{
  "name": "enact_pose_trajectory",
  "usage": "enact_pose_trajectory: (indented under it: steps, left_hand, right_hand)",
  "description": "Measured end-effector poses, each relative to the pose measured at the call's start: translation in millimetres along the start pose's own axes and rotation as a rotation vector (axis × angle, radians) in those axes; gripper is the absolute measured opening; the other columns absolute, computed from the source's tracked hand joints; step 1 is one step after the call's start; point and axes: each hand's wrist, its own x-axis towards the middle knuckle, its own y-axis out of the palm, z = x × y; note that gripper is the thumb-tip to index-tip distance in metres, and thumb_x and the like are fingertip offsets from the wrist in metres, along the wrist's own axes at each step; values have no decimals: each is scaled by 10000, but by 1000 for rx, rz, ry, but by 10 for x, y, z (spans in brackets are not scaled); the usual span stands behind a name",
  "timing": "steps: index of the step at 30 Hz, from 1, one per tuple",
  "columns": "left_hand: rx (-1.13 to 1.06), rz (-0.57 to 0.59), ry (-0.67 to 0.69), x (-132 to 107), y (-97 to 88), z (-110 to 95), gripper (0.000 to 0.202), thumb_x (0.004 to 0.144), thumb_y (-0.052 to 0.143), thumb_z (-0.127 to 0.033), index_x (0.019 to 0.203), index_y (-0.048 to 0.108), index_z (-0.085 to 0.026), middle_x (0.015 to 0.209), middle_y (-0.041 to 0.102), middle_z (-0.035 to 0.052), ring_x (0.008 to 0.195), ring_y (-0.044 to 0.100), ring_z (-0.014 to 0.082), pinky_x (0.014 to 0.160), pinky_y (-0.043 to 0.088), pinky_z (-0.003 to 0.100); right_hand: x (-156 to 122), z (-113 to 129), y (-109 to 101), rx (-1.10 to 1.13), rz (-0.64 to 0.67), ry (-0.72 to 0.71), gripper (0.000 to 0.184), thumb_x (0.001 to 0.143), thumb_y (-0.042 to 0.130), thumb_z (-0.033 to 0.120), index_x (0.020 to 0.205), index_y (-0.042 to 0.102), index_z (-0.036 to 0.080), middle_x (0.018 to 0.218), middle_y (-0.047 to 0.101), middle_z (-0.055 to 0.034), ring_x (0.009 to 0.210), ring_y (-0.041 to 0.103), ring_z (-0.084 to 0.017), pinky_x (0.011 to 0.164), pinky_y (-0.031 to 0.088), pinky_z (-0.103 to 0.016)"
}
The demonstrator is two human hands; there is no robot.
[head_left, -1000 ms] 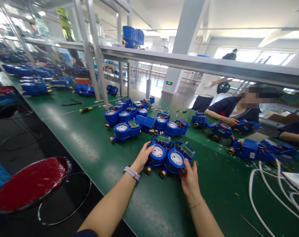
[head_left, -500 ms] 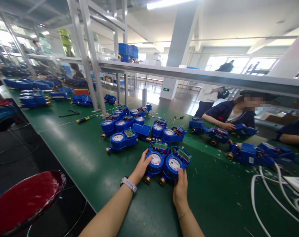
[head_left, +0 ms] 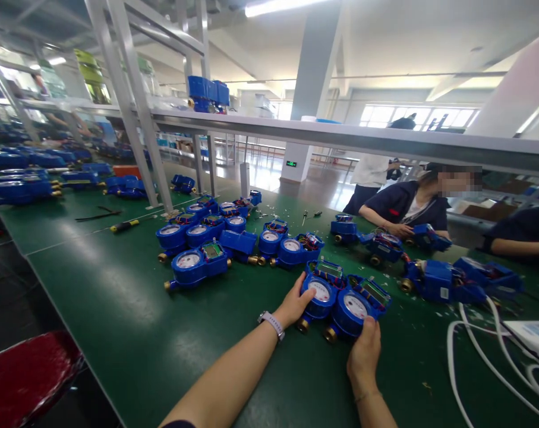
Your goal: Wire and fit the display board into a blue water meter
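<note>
Two blue water meters with white dials, brass ends and exposed green circuit boards sit side by side on the green table. My left hand [head_left: 297, 301] grips the left water meter [head_left: 318, 295], thumb over its dial rim and fingers along its left side. Around the right side of the right water meter [head_left: 353, 310] my right hand [head_left: 366, 351] is closed, its thumb on the housing near the dial. The two meters touch or nearly touch. Just beyond them stands a cluster of similar meters, the nearest being a blue meter [head_left: 193, 264] with its board showing.
White cables [head_left: 456, 356] loop at the right beside a white device [head_left: 530, 339]. More opened meters [head_left: 443, 279] lie near a seated co-worker [head_left: 400, 205] across the table. A screwdriver [head_left: 124, 226] lies at left. A metal shelf [head_left: 269, 123] spans above; a red stool [head_left: 28, 374] stands below left.
The two held meters have moved to the right across the table with both my hands on them, away from the cluster. My view has also shifted.
</note>
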Motion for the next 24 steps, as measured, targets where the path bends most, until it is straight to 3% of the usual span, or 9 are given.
enact_pose_trajectory:
  steps: [6, 11, 16, 20, 22, 24]
  left_hand:
    - [92, 5, 34, 624, 363, 196, 842, 800, 609, -540, 1470, 294, -140, 1472, 412, 154, 1345, 413, 280, 1141, 286, 407]
    - [148, -30, 38, 1071, 579, 316, 833, 793, 594, -572, 1463, 321, -158, 1460, 427, 162, 1338, 420, 299, 1131, 289, 428]
    - [180, -39, 41, 1417, 723, 309, 799, 797, 582, -564, 1442, 366, -143, 1440, 455, 163, 1324, 439, 299, 1126, 302, 407]
    - [218, -57, 40, 1377, 808, 230, 761, 828, 520, -572, 1429, 386, -125, 1414, 478, 185, 1307, 453, 320, 1108, 327, 432]
    - [249, -87, 80, 1199, 782, 143, 726, 848, 491, -555, 1409, 412, -103, 1423, 447, 210, 1318, 426, 343, 1114, 307, 464]
    - [278, -110, 183, 967, 653, -3, 634, 850, 518, -489, 1373, 466, -134, 1415, 453, 180, 1321, 413, 321, 1134, 279, 444]
  right_hand:
    - [668, -16, 14, -153, -76, -11, 773, 832, 363, 678, 1323, 469, 91, 1389, 454, -176, 1299, 362, -353, 1087, 249, -483]
    - [1145, -37, 84, -232, -75, 1, 808, 837, 281, 714, 1330, 453, 97, 1370, 461, -199, 1288, 371, -377, 1073, 251, -513]
    - [1479, -14, 143, -276, -51, 0, 809, 834, 241, 731, 1281, 486, 102, 1296, 508, -222, 1249, 404, -407, 1026, 285, -561]
    - [1588, 69, 167, -270, -41, -18, 761, 829, 291, 716, 1243, 515, 117, 1284, 513, -219, 1247, 403, -419, 1030, 282, -577]
    - [1577, 95, 158, -258, -57, -23, 751, 827, 326, 700, 1261, 502, 113, 1296, 495, -226, 1252, 397, -428, 1036, 276, -593]
    - [1511, 91, 137, -240, -92, -24, 771, 819, 373, 680, 1315, 448, 94, 1322, 451, -248, 1259, 385, -438, 1037, 273, -612]
